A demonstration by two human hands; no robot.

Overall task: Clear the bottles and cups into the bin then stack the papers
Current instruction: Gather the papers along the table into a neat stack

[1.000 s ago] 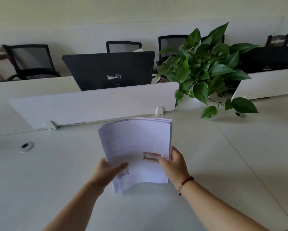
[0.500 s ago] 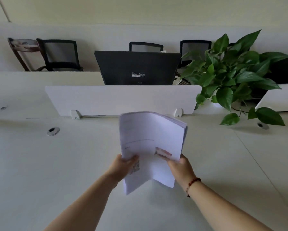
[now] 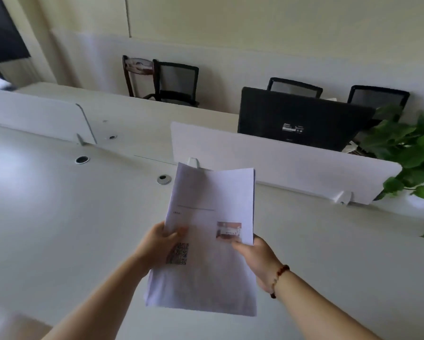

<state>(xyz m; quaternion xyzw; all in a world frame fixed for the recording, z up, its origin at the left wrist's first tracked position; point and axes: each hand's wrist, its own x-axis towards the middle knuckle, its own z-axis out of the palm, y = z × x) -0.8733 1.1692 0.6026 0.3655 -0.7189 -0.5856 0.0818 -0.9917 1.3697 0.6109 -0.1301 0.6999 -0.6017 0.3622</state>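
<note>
We have one sheaf of papers (image 3: 209,231) in hand, held up in the air above the worktop (image 3: 58,229) and tilted toward us, its top sheet showing a small photo and a square code. The left hand (image 3: 158,246) pinches the left edge with the thumb on the face and the fingers (image 3: 157,228) curled behind; the right hand (image 3: 257,256) clamps the right edge the same way. Both are closed on the sheaf, and nothing else is in either.

We judge this to be the last step, the stacking. We see no bottles, no cups and no bin, so the clearing looks done, though the bin may simply lie out of view. How many sheets the sheaf holds we cannot count; the edges look fairly even.

The next move calls for tapping the edges square and laying the sheaf flat on the bare worktop beneath it, with both hands letting go together so the sheets do not fan.

Further out we count two dividers (image 3: 279,163), one monitor (image 3: 301,119) seen from behind, three cable holes (image 3: 163,179), four chairs (image 3: 176,82) along the wall, and one plant (image 3: 407,148) at the right.
</note>
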